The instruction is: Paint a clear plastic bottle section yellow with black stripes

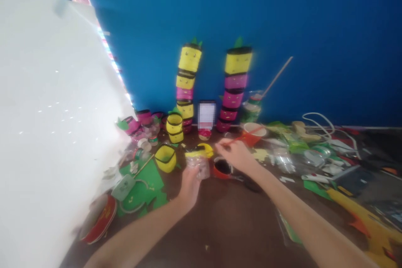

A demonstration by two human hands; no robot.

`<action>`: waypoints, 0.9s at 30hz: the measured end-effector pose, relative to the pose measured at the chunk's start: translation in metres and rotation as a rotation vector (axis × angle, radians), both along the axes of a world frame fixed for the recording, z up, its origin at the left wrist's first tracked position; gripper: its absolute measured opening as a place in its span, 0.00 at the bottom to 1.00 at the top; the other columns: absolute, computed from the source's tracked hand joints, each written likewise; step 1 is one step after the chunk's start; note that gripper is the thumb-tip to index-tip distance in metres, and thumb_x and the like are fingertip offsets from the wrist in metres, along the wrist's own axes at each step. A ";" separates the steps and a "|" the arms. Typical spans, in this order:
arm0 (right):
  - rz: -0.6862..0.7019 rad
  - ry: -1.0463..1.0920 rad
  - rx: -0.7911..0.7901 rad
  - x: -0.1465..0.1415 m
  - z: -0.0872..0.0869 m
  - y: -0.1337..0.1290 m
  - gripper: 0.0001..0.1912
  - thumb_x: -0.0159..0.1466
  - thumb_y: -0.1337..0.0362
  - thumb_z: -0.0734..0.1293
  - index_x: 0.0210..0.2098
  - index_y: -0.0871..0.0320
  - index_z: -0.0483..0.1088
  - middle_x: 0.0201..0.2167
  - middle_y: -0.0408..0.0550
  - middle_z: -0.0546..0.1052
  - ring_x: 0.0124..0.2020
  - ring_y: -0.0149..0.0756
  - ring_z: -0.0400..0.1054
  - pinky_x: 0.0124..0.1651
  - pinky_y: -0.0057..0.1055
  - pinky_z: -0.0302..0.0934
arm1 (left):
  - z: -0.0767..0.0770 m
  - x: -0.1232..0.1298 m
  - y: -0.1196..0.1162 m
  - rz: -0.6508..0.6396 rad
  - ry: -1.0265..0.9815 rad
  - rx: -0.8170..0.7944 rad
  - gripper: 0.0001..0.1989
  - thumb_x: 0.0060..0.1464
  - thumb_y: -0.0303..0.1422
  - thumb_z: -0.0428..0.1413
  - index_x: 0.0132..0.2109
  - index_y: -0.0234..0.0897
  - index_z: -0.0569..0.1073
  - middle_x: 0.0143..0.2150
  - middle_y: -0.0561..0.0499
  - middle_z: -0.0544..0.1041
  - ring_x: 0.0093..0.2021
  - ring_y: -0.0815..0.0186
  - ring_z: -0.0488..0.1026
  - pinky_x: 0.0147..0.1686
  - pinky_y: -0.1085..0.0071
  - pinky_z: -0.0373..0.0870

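Note:
My left hand (189, 188) is wrapped round a clear plastic cup (200, 167), which looks like a cut bottle section with a yellow band at its rim. Pinched in my right hand (237, 155) is a thin red stick that looks like a paintbrush (246, 135); its tip is blurred. Between the two hands and slightly nearer me stands a small red-orange cup (222, 168) with something dark inside. A yellow round piece (205, 150) lies just behind the clear cup. To its left sits a yellow cup with a black rim (166, 159).
Two tall stacks of yellow and pink cups, a left stack (186, 83) and a right stack (235, 88), lean near the blue wall. An orange-white cup (253, 133) stands behind my right hand. Green sheets (147, 188) lie left; a yellow glue gun (361, 211) lies right.

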State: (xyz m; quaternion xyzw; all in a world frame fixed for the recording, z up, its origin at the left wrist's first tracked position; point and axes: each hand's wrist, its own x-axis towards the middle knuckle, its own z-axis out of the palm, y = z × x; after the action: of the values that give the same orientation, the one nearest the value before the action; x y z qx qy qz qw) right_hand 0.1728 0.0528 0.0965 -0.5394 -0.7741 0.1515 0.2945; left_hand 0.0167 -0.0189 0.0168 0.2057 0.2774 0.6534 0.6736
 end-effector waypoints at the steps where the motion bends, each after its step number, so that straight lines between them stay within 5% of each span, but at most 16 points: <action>1: -0.017 0.022 0.006 0.002 0.000 -0.001 0.11 0.61 0.61 0.62 0.25 0.55 0.72 0.24 0.45 0.79 0.27 0.37 0.74 0.33 0.31 0.64 | 0.000 0.000 0.000 0.004 0.017 0.005 0.21 0.43 0.38 0.66 0.44 0.33 0.77 0.42 0.45 0.78 0.43 0.63 0.74 0.46 0.68 0.67; 8: -0.200 0.448 0.049 0.022 -0.007 -0.029 0.10 0.60 0.56 0.65 0.28 0.55 0.72 0.23 0.46 0.79 0.29 0.39 0.75 0.34 0.33 0.67 | -0.002 -0.001 -0.001 0.011 0.043 -0.029 0.22 0.43 0.40 0.66 0.45 0.37 0.72 0.42 0.46 0.78 0.40 0.62 0.75 0.43 0.62 0.70; 13: -0.316 0.968 0.001 0.039 -0.034 -0.042 0.12 0.55 0.53 0.71 0.26 0.55 0.73 0.21 0.45 0.77 0.24 0.37 0.73 0.30 0.34 0.68 | -0.004 -0.001 -0.002 0.012 0.016 -0.038 0.24 0.41 0.38 0.68 0.46 0.38 0.72 0.40 0.48 0.79 0.38 0.63 0.76 0.46 0.61 0.69; 16: -0.268 1.172 -0.024 0.044 -0.048 -0.046 0.10 0.53 0.55 0.72 0.25 0.54 0.72 0.22 0.42 0.75 0.23 0.33 0.72 0.30 0.32 0.68 | -0.003 0.001 -0.002 0.024 0.070 -0.048 0.24 0.38 0.36 0.69 0.44 0.36 0.73 0.39 0.47 0.79 0.40 0.60 0.77 0.49 0.60 0.68; 27: -0.080 1.290 -0.170 0.052 -0.055 -0.067 0.03 0.53 0.61 0.72 0.24 0.50 0.74 0.26 0.43 0.78 0.28 0.33 0.73 0.35 0.32 0.69 | -0.012 0.003 -0.001 -0.024 0.170 -0.004 0.21 0.38 0.35 0.69 0.41 0.32 0.76 0.44 0.40 0.80 0.48 0.54 0.76 0.52 0.59 0.67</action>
State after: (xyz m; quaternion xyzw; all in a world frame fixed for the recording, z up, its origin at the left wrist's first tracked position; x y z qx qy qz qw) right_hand 0.2248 -0.0138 0.0418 -0.3900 -0.4066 0.4947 0.6616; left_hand 0.0195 -0.0198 0.0047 0.2626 0.3324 0.6248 0.6558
